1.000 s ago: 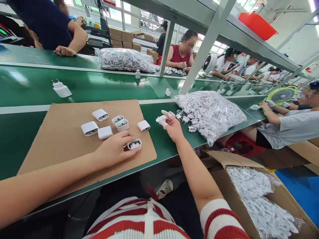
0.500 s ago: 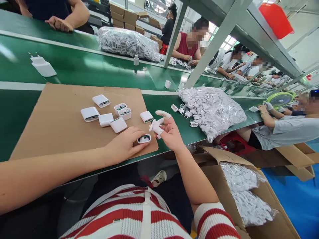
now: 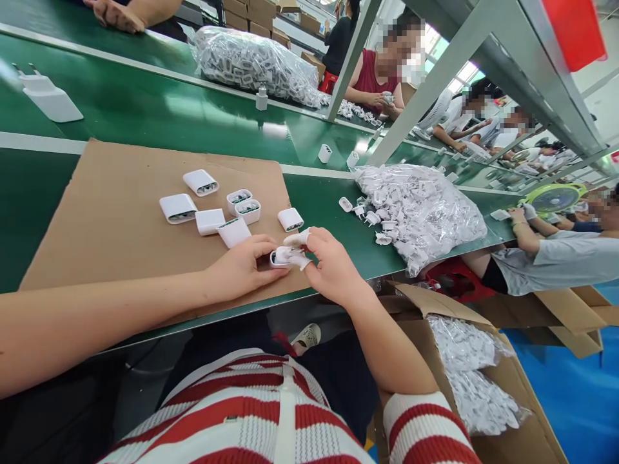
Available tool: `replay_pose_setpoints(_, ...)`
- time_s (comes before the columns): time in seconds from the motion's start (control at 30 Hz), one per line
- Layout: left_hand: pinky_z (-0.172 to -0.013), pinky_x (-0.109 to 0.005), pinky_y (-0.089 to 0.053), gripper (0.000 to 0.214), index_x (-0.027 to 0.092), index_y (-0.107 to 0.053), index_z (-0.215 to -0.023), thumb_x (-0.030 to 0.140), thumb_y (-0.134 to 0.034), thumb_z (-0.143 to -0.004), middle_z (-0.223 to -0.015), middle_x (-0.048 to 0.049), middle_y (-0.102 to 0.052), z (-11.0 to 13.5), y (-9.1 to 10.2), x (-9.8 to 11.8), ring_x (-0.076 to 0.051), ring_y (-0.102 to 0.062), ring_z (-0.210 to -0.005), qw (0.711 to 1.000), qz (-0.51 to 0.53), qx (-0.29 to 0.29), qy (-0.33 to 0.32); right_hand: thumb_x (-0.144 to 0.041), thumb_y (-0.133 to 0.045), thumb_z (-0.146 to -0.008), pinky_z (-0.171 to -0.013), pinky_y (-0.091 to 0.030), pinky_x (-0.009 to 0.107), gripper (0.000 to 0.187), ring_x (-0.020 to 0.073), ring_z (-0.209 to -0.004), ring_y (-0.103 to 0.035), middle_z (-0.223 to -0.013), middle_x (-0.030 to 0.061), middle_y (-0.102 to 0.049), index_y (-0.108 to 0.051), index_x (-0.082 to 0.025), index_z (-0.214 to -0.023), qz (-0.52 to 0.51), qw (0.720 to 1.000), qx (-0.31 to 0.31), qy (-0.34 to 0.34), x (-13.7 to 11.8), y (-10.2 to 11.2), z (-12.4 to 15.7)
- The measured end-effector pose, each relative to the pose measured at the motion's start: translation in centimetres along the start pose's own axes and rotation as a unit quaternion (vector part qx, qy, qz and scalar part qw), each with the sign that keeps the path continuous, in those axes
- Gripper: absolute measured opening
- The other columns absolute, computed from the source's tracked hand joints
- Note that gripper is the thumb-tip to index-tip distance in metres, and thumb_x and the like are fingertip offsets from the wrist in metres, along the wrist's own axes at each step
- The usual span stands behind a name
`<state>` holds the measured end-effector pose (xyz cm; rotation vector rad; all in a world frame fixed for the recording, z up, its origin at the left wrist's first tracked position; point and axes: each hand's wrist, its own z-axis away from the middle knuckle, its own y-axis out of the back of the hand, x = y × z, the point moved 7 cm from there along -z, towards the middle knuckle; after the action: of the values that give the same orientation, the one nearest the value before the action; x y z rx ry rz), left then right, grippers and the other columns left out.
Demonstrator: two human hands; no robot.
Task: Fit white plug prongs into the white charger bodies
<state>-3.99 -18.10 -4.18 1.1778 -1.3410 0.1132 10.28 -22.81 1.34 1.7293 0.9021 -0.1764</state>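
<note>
A white charger housing lies at the front right part of a cardboard sheet, its open end turned toward the right hand. The left hand grips it between thumb and fingers, the forearm stretched across the sheet. The right hand is closed at that open end, its white-covered thumb and forefinger pinching a small white plug piece; with white against white, how far the piece sits inside is hard to tell. Just beyond the left hand, six more housings sit in a loose cluster, several showing their open ends, and another single housing lies near the right edge of the sheet. Right of the sheet, on the green bench, a clear bag is packed with white plug pieces, and some loose ones lie beside it. Farther back, a white charger with two pins lies at the left, a small upright charger stands near the middle, and a second full bag rests behind it. A co-worker in a dark red top sits across the bench, and an open carton of bagged white pieces is below at the right.
</note>
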Motion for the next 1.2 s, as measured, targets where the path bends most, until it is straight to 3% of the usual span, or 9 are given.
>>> replay_pose_setpoints(0.17,-0.075,-0.032,-0.053,0.031,0.022,-0.071,-0.091,0.052,-0.070,-0.085,-0.100,-0.0051,-0.066,0.0,0.1,0.0,-0.020,-0.064,-0.086,1.000,0.013,0.002,0.009,-0.001,-0.051,-0.080,-0.074,-0.043,0.031,0.022,0.0204,-0.085,-0.050,-0.085,0.0038,-0.052,-0.061,-0.021,-0.083,0.059,0.997,-0.017,0.037,-0.6,-0.9,-0.7)
replay_pose_setpoints(0.33,-0.073,-0.031,-0.052,0.028,0.022,-0.072,-0.090,0.049,-0.070,-0.086,-0.098,-0.0042,-0.065,0.1,0.1,0.1,-0.019,-0.063,-0.084,1.000,0.020,-0.001,0.011,-0.001,-0.050,-0.079,-0.070,-0.041,0.030,0.022,0.0197,-0.083,-0.049,-0.084,0.0040,-0.052,-0.060,-0.020,-0.083,0.054,0.998,0.015,0.037,-0.7,-0.8,-0.6)
replay_pose_setpoints(0.63,-0.075,-0.029,-0.050,0.025,0.019,-0.072,-0.090,0.045,-0.070,-0.088,-0.099,-0.0032,-0.064,-0.1,0.0,0.1,-0.017,-0.061,-0.085,1.000,0.027,-0.009,0.006,0.001,-0.048,-0.076,-0.067,-0.038,0.030,0.022,0.0202,-0.082,-0.048,-0.085,0.0052,-0.053,-0.055,-0.020,-0.078,0.103,0.994,-0.026,0.035,-1.4,-1.4,-0.9)
replay_pose_setpoints(0.87,-0.075,-0.028,-0.049,0.023,0.019,-0.070,-0.091,0.041,-0.070,-0.090,-0.099,-0.0031,-0.064,0.1,0.0,0.0,-0.017,-0.061,-0.087,1.000,0.024,-0.003,-0.007,0.000,-0.049,-0.076,-0.067,-0.038,0.031,0.021,0.0207,-0.080,-0.046,-0.085,0.0058,-0.053,-0.054,-0.021,-0.077,0.118,0.992,0.020,0.039,-1.8,-0.6,-0.6)
replay_pose_setpoints(1.2,-0.071,-0.027,-0.048,0.022,0.019,-0.071,-0.087,0.041,-0.071,-0.089,-0.095,-0.0020,-0.064,0.0,0.0,0.0,-0.016,-0.061,-0.083,1.000,0.025,-0.003,0.009,0.002,-0.053,-0.075,-0.063,-0.033,0.029,0.023,0.0175,-0.075,-0.046,-0.078,0.0031,-0.053,-0.058,-0.019,-0.072,0.146,0.988,-0.050,0.023,-1.8,-1.3,-1.5)
